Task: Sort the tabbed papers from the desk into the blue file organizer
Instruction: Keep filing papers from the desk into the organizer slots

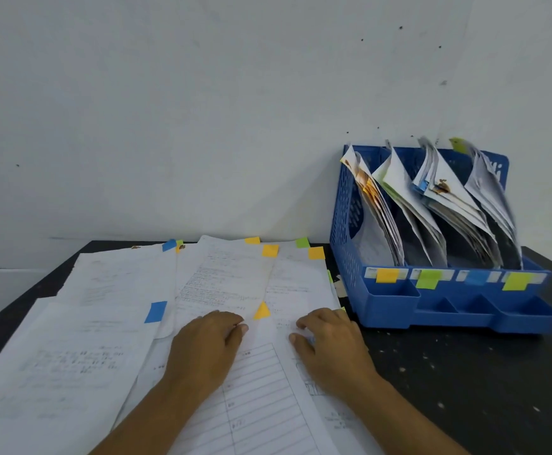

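Note:
Several white papers (97, 323) with coloured tabs lie spread over the left and middle of the dark desk (465, 372). A lined sheet (261, 389) with an orange tab (262, 311) lies on top in the middle. My left hand (205, 346) rests on the papers just left of that tab, fingers loosely curled. My right hand (327, 343) rests on the papers to the right of it, fingers bent down onto the sheet. The blue file organizer (389, 300) stands at the right, its slots holding leaning papers. Orange, green, blue and lime labels mark its front.
A white wall (202, 110) rises directly behind the desk. The organizer's front has shallow open trays (484, 307). Bare, speckled desk surface lies in front of the organizer at the right. The desk's left edge runs diagonally beside the papers.

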